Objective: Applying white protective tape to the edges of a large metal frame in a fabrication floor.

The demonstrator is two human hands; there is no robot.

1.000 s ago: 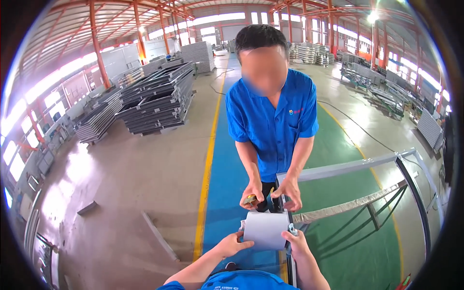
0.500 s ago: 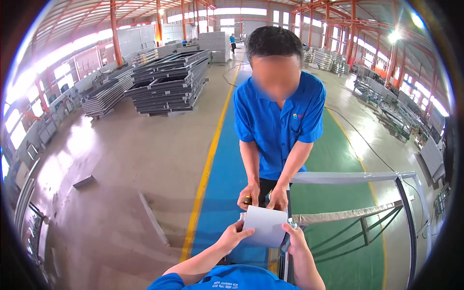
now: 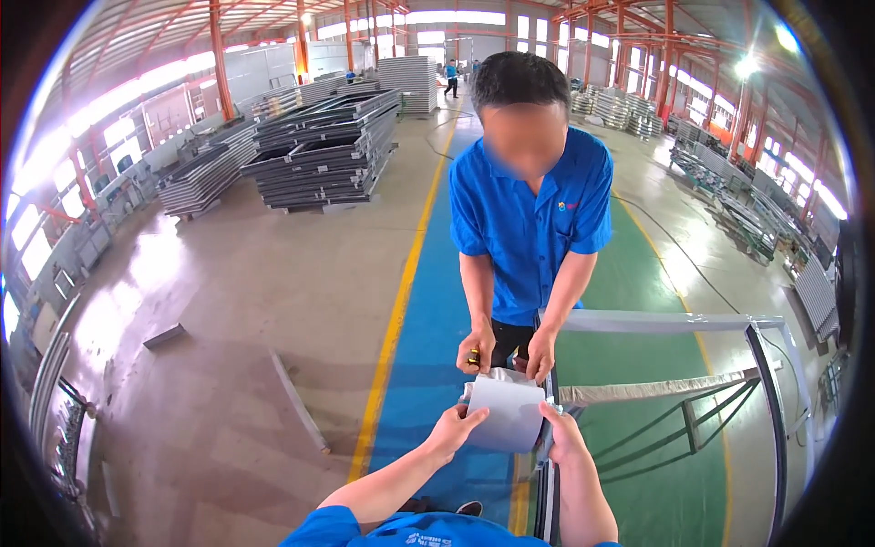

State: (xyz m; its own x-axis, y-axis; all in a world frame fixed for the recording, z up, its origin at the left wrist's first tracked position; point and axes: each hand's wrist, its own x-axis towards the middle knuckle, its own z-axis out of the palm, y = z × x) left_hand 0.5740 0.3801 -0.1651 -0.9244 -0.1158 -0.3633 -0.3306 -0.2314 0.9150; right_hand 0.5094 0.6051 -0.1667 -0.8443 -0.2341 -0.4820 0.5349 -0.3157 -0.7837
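A wide roll of pale grey film (image 3: pixel 507 415) is held level between my two hands. My left hand (image 3: pixel 453 431) grips its left end, thumb over the edge. At its right end my right hand (image 3: pixel 564 435) is closed in the same way, just above a long dark frame bar (image 3: pixel 547 497). A co-worker in a blue shirt faces me. The co-worker's hands (image 3: pixel 541 354) are at the far side of the roll, by a loose film edge (image 3: pixel 507 374). One of them holds a small yellow-and-black tool (image 3: pixel 474 356), whose kind I cannot make out.
To the right stands a large frame with a film-covered rail (image 3: pixel 652 321) and a wrapped crossbar (image 3: pixel 665 387). Stacked dark frames (image 3: pixel 319 155) stand at the far left. A loose metal strip (image 3: pixel 299 404) and a short profile piece (image 3: pixel 164 336) lie on the floor.
The roll has tipped, so its curved face and the loose edge beyond it now show. The co-worker has straightened slightly, hands drawn up and away from the roll.
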